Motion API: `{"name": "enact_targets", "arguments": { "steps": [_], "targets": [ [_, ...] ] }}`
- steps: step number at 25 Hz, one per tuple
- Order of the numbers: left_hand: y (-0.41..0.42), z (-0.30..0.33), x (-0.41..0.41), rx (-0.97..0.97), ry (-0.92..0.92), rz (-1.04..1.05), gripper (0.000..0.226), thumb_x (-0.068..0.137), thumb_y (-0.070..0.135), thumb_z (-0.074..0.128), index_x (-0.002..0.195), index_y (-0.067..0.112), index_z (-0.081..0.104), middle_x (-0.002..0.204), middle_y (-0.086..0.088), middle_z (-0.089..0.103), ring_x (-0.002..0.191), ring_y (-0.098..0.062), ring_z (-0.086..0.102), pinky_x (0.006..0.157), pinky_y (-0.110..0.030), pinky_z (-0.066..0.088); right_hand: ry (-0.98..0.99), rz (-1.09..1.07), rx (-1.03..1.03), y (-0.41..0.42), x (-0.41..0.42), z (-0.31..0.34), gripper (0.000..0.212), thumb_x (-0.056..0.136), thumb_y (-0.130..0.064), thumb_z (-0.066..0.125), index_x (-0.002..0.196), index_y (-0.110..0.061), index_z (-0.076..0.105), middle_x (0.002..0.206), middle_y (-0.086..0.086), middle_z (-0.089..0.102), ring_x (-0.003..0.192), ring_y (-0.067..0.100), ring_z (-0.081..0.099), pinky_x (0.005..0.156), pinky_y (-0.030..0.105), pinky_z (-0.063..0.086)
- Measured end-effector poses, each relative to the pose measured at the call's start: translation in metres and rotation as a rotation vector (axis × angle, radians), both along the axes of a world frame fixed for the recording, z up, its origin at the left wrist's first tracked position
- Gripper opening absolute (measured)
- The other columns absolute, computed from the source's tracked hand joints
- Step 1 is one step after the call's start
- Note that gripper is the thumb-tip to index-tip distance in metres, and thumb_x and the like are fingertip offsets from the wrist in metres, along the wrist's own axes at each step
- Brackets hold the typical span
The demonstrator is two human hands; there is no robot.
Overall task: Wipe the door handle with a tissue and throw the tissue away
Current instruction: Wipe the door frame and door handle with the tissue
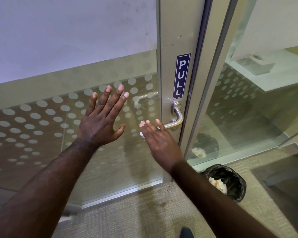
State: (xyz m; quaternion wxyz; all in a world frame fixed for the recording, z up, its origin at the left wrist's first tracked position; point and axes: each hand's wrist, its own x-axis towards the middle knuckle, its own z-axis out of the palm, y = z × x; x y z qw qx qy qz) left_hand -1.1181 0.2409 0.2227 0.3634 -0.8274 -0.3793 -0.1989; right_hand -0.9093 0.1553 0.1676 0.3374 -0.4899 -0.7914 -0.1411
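A curved metal door handle [177, 115] is fixed to the aluminium frame of a glass door, below a blue PULL sticker [182, 76]. My right hand [160, 143] lies over the free end of the handle, fingers extended. A small piece of white tissue [141, 134] shows under its palm at the left edge. My left hand [101, 121] rests flat against the dotted glass panel [41, 121], fingers spread, holding nothing.
A black bin [237, 188] with crumpled paper inside stands on the carpet at the lower right, beside the door frame. Its reflection shows in the fixed glass panel [248, 117] to the right. A dark shoe tip [186, 232] is at the bottom edge.
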Motion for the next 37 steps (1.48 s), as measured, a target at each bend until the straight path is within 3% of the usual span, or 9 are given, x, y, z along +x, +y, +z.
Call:
{"name": "enact_targets", "arguments": {
  "steps": [5,10,16,21,23,25,29,32,37],
  "targets": [
    [0.002,-0.003,-0.001,0.010,0.005,0.009,0.106,0.077,0.054,0.056,0.163,0.021,0.002,0.170,0.003,-0.008,0.157,-0.021,-0.006,0.126,-0.043,-0.008,0.090,-0.086,-0.065,-0.005,0.061,-0.003,0.042,0.087,0.006,0.036,0.126,0.009,0.053,0.122,0.024,0.061,0.116,0.035,0.058,0.105,0.055,0.035],
    [0.002,-0.001,0.000,0.009,0.016,0.020,0.109,0.077,0.054,0.060,0.162,0.021,0.000,0.170,0.003,-0.011,0.157,-0.020,-0.009,0.125,-0.043,-0.010,0.104,-0.105,-0.163,-0.003,0.083,0.005,0.046,0.080,0.020,0.055,0.125,0.008,0.054,0.124,0.024,0.060,0.118,0.037,0.056,0.108,0.053,0.032],
    [-0.001,0.001,0.000,-0.026,0.016,0.012,0.116,0.076,0.051,0.069,0.162,0.021,-0.003,0.169,0.004,-0.014,0.156,-0.019,-0.012,0.125,-0.041,-0.011,0.035,-0.106,-0.066,-0.009,-0.007,0.005,0.040,0.089,0.003,0.036,0.123,0.008,0.056,0.121,0.023,0.063,0.116,0.033,0.059,0.108,0.051,0.030],
    [-0.001,0.001,0.000,-0.048,0.012,0.015,0.118,0.075,0.051,0.070,0.162,0.022,-0.005,0.168,0.005,-0.017,0.156,-0.018,-0.014,0.125,-0.041,-0.012,-0.112,-0.226,-0.204,-0.001,-0.041,0.018,0.046,0.094,-0.005,0.026,0.136,0.009,0.039,0.136,0.027,0.050,0.131,0.035,0.043,0.116,0.048,0.022],
    [0.001,0.000,0.000,-0.044,0.008,0.016,0.118,0.076,0.052,0.070,0.162,0.022,-0.004,0.168,0.005,-0.017,0.156,-0.018,-0.014,0.125,-0.041,-0.012,-0.164,-0.233,-0.234,0.000,-0.041,0.019,0.046,0.093,-0.005,0.032,0.137,0.010,0.036,0.138,0.029,0.046,0.132,0.037,0.040,0.115,0.049,0.023],
    [0.002,-0.001,0.000,-0.037,0.006,0.017,0.118,0.075,0.053,0.069,0.162,0.022,-0.004,0.169,0.005,-0.017,0.156,-0.018,-0.014,0.125,-0.041,-0.012,-0.202,-0.195,-0.200,0.001,-0.036,0.019,0.042,0.093,-0.004,0.040,0.133,0.009,0.044,0.135,0.030,0.049,0.129,0.039,0.044,0.113,0.050,0.027],
    [0.002,-0.002,0.000,-0.038,0.017,0.022,0.118,0.077,0.053,0.068,0.162,0.022,-0.007,0.168,0.005,-0.018,0.156,-0.017,-0.015,0.124,-0.041,-0.013,-0.221,-0.091,-0.039,-0.001,-0.014,0.010,0.034,0.098,-0.004,0.035,0.122,0.007,0.058,0.127,0.029,0.056,0.120,0.039,0.054,0.109,0.050,0.033],
    [0.002,-0.001,0.000,-0.023,0.029,0.013,0.117,0.077,0.052,0.067,0.161,0.022,-0.008,0.169,0.002,-0.004,0.155,-0.017,-0.016,0.124,-0.040,-0.014,-0.221,-0.052,0.050,-0.002,-0.005,0.006,0.028,0.098,-0.012,0.049,0.116,0.005,0.063,0.124,0.026,0.060,0.117,0.037,0.057,0.106,0.051,0.038],
    [0.002,0.001,0.000,-0.022,0.034,-0.013,0.117,0.076,0.051,0.064,0.159,0.021,-0.013,0.166,-0.004,0.010,0.154,-0.024,0.005,0.124,-0.040,-0.013,-0.189,0.033,0.038,0.002,0.005,0.007,0.031,0.096,-0.001,0.037,0.108,0.008,0.064,0.123,0.027,0.060,0.112,0.039,0.060,0.108,0.054,0.031]
  ]
}}
